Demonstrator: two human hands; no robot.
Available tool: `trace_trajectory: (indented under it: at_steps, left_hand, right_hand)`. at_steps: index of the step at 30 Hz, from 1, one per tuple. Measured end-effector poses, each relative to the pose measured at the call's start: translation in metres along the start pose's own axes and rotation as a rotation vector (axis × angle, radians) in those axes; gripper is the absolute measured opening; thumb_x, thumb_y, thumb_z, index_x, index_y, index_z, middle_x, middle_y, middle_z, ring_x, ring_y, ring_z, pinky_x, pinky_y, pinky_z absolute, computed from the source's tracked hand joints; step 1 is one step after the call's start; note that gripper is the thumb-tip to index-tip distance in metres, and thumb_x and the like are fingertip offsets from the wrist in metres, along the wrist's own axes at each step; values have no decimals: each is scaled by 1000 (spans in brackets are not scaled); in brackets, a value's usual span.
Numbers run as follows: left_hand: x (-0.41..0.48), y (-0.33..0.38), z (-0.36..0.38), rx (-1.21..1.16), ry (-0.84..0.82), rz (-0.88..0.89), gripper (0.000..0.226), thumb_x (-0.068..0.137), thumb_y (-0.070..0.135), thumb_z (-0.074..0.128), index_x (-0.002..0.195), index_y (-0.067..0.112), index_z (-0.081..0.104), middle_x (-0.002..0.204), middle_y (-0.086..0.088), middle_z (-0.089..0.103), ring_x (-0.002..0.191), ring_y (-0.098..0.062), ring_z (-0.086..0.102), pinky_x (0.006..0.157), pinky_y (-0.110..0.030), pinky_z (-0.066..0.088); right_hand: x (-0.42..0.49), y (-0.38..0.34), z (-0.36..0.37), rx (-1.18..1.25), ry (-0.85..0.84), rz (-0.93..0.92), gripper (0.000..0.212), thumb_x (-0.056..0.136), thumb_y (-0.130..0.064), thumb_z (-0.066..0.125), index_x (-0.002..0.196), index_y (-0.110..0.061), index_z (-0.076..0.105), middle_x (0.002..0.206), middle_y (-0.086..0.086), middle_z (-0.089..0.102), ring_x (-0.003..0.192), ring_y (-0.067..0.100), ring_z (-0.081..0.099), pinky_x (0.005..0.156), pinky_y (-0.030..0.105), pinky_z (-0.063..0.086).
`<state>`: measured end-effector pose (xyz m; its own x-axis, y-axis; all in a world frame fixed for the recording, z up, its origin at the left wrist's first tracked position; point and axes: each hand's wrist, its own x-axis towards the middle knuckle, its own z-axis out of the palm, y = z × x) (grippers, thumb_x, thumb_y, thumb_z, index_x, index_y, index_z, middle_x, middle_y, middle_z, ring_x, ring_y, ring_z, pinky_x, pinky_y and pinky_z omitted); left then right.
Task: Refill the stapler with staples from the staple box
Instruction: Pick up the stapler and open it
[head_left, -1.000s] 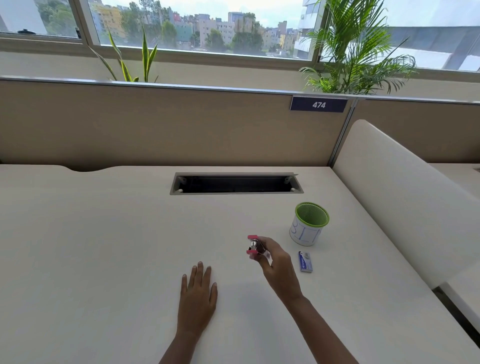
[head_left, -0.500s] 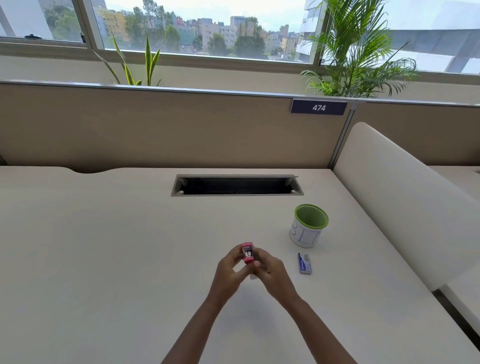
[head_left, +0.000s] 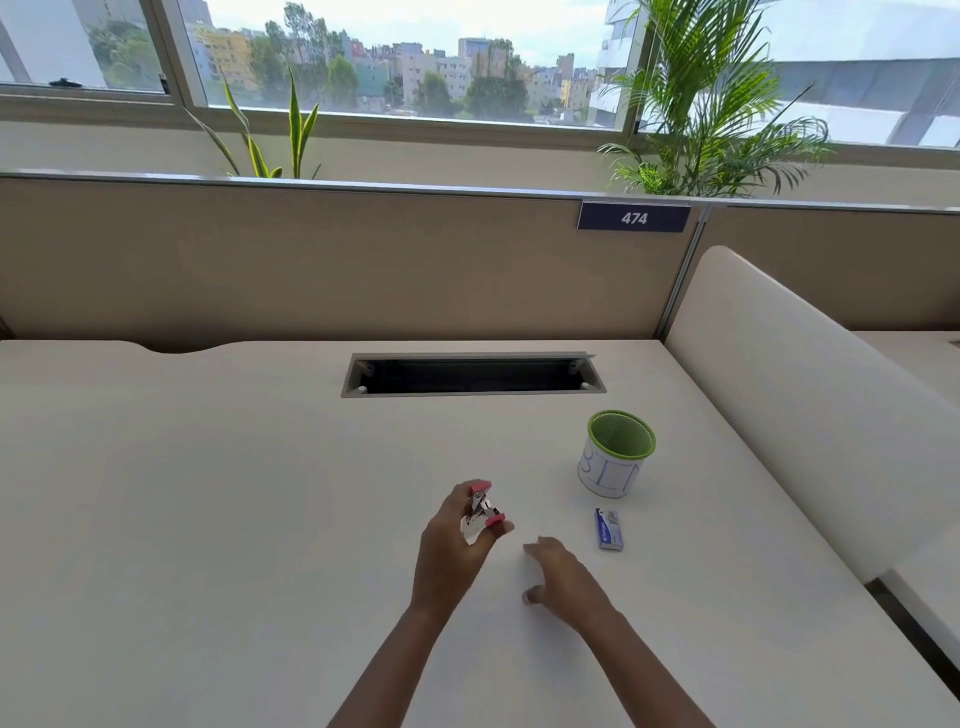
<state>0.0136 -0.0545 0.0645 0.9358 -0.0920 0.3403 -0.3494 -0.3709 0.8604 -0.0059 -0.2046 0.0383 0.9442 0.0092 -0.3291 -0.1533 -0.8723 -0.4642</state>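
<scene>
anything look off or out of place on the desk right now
Nothing stands out. The stapler is hinged open in the left hand, as refilling needs. The staple box lies flat beside the upright green cup; nothing spilled. The right hand is empty.

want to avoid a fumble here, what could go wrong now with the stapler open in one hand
The small stapler is hinged open and pinched only by the left hand above the desk; it could slip or snap shut. The right hand is empty and short of the staple box, which it must open alone, so staples may spill. The green cup stands just behind the box and could get knocked.
</scene>
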Motion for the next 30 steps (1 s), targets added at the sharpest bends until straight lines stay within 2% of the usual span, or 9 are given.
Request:
trace_trajectory:
  at_steps: [2, 10, 12, 14, 16, 19, 22, 24, 30]
  left_hand:
    - [1, -2, 1, 35, 17, 13, 28, 75, 15, 75, 101, 12, 65, 87, 15, 68, 84, -6, 68, 73, 3, 41]
    - [0, -1, 4, -25, 29, -10, 26, 76, 14, 75, 98, 12, 62, 84, 16, 67, 82, 0, 67, 75, 0, 46]
    - [0, 2, 4, -40, 37, -1, 25, 75, 10, 75, 93, 22, 61, 82, 19, 67, 80, 5, 66, 74, -1, 46]
    - [-2, 5, 2, -64, 36, 11, 37, 75, 8, 75, 88, 35, 54, 82, 20, 67, 84, 8, 66, 75, -4, 48]
    - [-2, 8, 1, -96, 43, 24, 41, 74, 6, 75, 88, 37, 51, 84, 18, 68, 86, 3, 67, 79, -10, 51]
    - [-2, 12, -1, -127, 62, 77, 41, 73, 4, 75, 89, 35, 53, 87, 15, 69, 84, -6, 68, 82, -15, 52]
    - [0, 16, -3, -149, 64, 136, 33, 72, 4, 76, 89, 25, 57, 89, 15, 69, 85, -6, 68, 82, -15, 52]
    - [2, 19, -3, -160, 66, 171, 27, 72, 5, 76, 90, 15, 59, 90, 16, 69, 86, -5, 68, 83, -14, 52]
    - [6, 29, -7, -137, 78, 276, 31, 70, 20, 77, 89, 4, 59, 93, 11, 70, 89, -4, 68, 84, -10, 51]
  right_hand:
    - [0, 1, 3, -71, -43, 18, 69, 84, -16, 63, 142, -14, 27, 157, 8, 10, 143, 20, 17, 115, 32, 23]
    - [8, 3, 2, -135, -36, -3, 68, 82, -15, 64, 141, -14, 29, 157, 8, 13, 142, 21, 20, 113, 31, 26]
    - [9, 5, 3, -128, -27, -6, 68, 82, -14, 64, 141, -14, 30, 156, 8, 13, 142, 21, 21, 112, 30, 26]
    - [9, 6, 4, -120, -14, -10, 67, 82, -14, 64, 140, -15, 31, 156, 7, 14, 142, 20, 22, 111, 29, 27]
    - [8, 8, 5, -111, 4, -18, 66, 83, -18, 62, 141, -16, 30, 156, 6, 15, 142, 19, 21, 112, 30, 26]
    - [6, 12, 10, -120, 16, -32, 66, 90, -30, 54, 145, -18, 19, 158, 5, 8, 145, 20, 10, 117, 34, 16]
    - [4, 17, 17, -183, 36, -43, 64, 95, -39, 40, 146, -21, 7, 158, 3, -1, 146, 20, -1, 119, 38, 5]
    - [3, 19, 21, -205, 47, -47, 62, 96, -41, 35, 147, -22, 4, 158, 2, -4, 146, 20, -4, 119, 38, 3]
    - [4, 20, 23, -195, 42, -44, 61, 97, -41, 33, 146, -22, 3, 158, 2, -5, 146, 21, -6, 119, 39, 1]
